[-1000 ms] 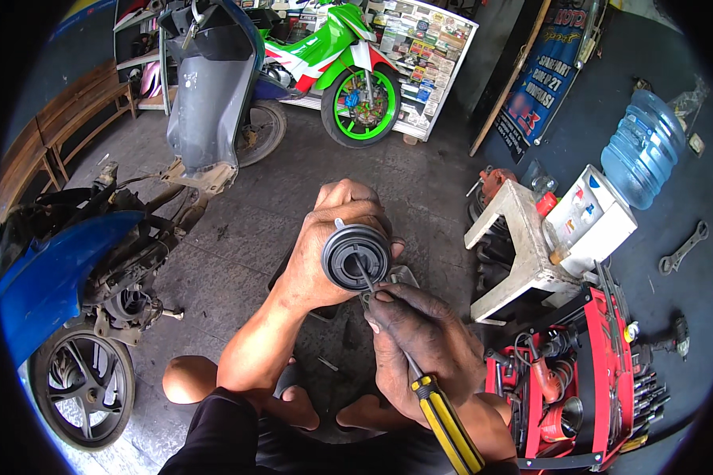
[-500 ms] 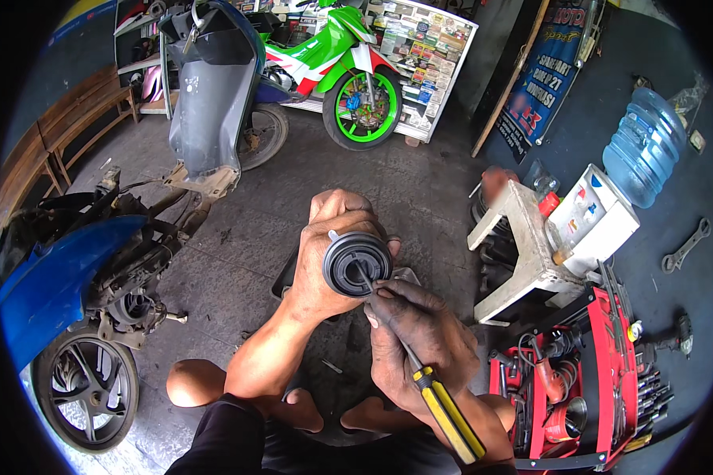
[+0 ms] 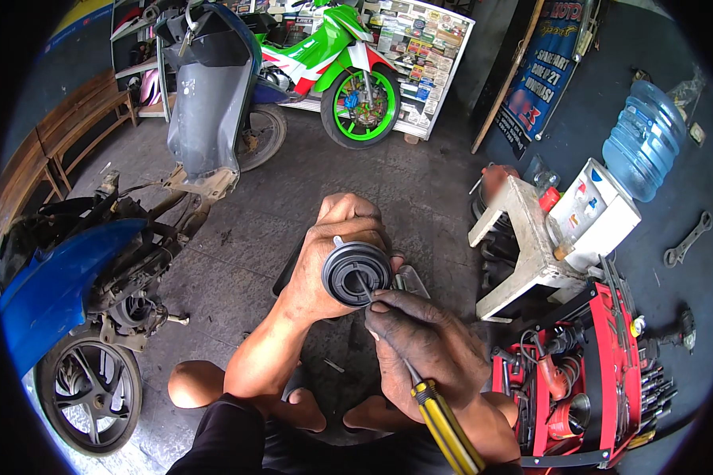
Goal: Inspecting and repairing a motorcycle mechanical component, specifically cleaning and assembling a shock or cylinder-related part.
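Observation:
My left hand [image 3: 325, 253] is wrapped round a round black part [image 3: 338, 294]. Its ringed face, with a hollow centre and a small pale tab on the rim, is turned up toward me; the rest is hidden in the fist. My right hand [image 3: 428, 340] grips a screwdriver [image 3: 444, 419] with a yellow-and-black handle. The metal shaft runs between thumb and fingers, and its end sits in the central hole of the black part. Behind my hands, a dark tray-like thing [image 3: 284, 277] and a small clear item [image 3: 412, 281] show only partly near the floor.
A partly stripped blue motorcycle [image 3: 71, 269] stands at the left. Ahead are a grey scooter front [image 3: 206, 103] and a green motorcycle [image 3: 325, 55]. On the right are a worn white stool [image 3: 523, 229], a water dispenser [image 3: 594, 214] and a red tool cart [image 3: 610, 356].
The black part is tilted slightly differently, and its pale tab has shifted a little. My right hand has moved slightly right, with the screwdriver end still in the hole.

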Motion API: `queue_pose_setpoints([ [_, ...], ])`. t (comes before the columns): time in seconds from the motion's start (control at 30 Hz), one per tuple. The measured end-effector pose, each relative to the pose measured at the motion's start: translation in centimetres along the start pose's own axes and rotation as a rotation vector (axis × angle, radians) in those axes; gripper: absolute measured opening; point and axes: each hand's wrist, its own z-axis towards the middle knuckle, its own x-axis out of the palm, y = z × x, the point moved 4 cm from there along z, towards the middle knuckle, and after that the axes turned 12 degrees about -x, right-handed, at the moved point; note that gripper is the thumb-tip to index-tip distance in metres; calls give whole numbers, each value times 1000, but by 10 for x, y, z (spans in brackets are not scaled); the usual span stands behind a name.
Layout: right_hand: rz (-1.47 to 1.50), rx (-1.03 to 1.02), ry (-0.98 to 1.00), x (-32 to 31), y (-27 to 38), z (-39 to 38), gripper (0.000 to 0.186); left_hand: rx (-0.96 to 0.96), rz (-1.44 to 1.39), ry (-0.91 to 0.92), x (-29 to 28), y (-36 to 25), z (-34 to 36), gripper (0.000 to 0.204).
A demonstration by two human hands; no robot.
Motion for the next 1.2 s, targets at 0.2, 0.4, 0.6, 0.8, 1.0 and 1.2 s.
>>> queue_pose_setpoints([
  [0.2,76,3,82,-6,-3,3,39,-23,-67,45,-4,1,1,24],
  [0.4,153,-36,229,-18,-8,8,35,76,-43,227,3,1,0,24],
  [0.6,110,-9,404,-25,-5,24,35,88,-48,253,7,-4,-1,22],
  [0.8,-63,-42,233,-20,-11,6,40,25,-38,121,13,-1,-3,27],
  [1.0,112,-115,209,-31,1,9,35,7,-76,130,6,3,-6,20],
  [1.2,113,-44,255,-36,8,8,34,21,-95,114,6,0,-5,19],
])
